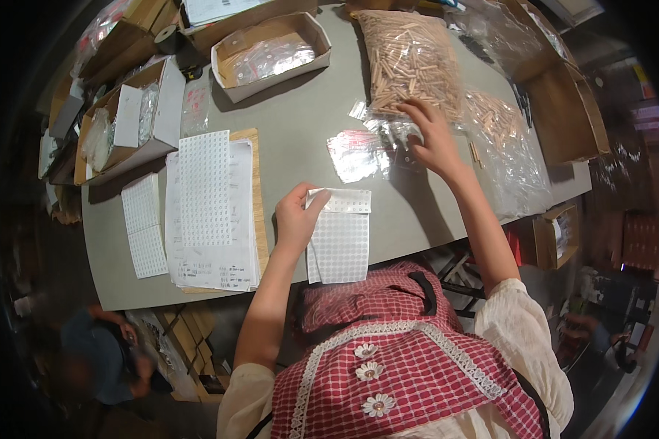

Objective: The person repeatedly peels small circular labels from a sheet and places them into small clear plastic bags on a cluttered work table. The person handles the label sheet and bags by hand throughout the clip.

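Observation:
My left hand [298, 217] grips a sheet of small round labels [339, 245] at its top left, with the thumb lying on its folded-over upper strip. The sheet's lower end hangs over the table's front edge. My right hand [433, 140] reaches across the table with its fingers apart, holding nothing that I can see. It is at the lower edge of a big clear bag of wooden dowels [410, 62]; whether the fingertips touch it I cannot tell. Just left of that hand lie several small clear plastic bags [355, 152], some with red print.
A second bag of dowels [499, 121] lies to the right. Paper sheets and label sheets on a wooden board [258, 197] lie left, beside another label sheet [145, 227]. A white box [267, 91] of plastic bags stands at the back, with cartons [170, 110] left and right [564, 117].

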`<state>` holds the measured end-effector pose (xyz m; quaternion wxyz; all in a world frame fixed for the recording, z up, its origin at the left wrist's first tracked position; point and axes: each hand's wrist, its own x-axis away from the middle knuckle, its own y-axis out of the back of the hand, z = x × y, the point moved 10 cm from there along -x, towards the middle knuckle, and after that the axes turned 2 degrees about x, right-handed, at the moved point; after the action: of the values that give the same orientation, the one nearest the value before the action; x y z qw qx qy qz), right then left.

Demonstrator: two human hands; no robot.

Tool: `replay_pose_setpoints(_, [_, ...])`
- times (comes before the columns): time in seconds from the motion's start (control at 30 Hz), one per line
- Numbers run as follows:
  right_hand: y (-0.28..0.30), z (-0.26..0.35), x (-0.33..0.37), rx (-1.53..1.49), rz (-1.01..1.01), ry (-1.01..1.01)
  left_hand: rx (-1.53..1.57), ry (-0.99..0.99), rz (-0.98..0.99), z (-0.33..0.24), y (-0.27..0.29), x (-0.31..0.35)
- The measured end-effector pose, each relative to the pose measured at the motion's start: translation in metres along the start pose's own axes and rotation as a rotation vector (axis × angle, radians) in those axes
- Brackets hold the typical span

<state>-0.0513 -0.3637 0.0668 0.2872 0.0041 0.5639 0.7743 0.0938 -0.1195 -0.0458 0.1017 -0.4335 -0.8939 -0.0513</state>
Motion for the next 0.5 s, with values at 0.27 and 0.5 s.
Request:
replay_pose_setpoints(0.27, [-0.045,-0.016,0.027,-0.051,0.458,0.085,-0.071,0.008,0.004,0.012,0.004,-0.001])
replay_pose_setpoints(0.5, [-0.021,-0.018,0.053,0.045,0.382,0.079,-0.075,-0.048,-0.017,0.008,0.003,0.000])
